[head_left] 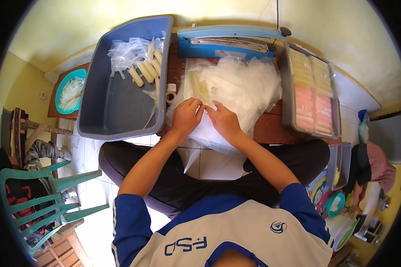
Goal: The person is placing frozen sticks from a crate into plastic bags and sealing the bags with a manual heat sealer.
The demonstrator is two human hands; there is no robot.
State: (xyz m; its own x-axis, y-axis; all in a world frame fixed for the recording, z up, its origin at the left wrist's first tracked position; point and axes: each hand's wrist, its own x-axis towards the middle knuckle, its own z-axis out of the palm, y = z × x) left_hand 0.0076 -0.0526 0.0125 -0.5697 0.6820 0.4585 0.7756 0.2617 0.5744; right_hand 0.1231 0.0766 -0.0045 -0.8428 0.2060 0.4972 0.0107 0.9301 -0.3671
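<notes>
A clear plastic bag (200, 87) with pale, cream-coloured stick-like pieces in it lies in front of me on a heap of clear plastic bags (243, 89). My left hand (187, 116) pinches the bag's near edge, fingers bent together. Close beside it, my right hand (223, 122) has thumb and fingertips on the same edge; the exact grip is partly hidden. A small round label shows on the plastic right of the pieces. Left of the heap stands a roll of tape or labels (170, 96).
A grey tub (120, 104) holds cream rolls (148, 70) and plastic. Behind the heap is a blue bag sealer (229, 42). A grey crate (289, 107) holds cream and pink packs (314, 107). Around are a turquoise basin (58, 95), a green chair (35, 204) and another person (374, 167).
</notes>
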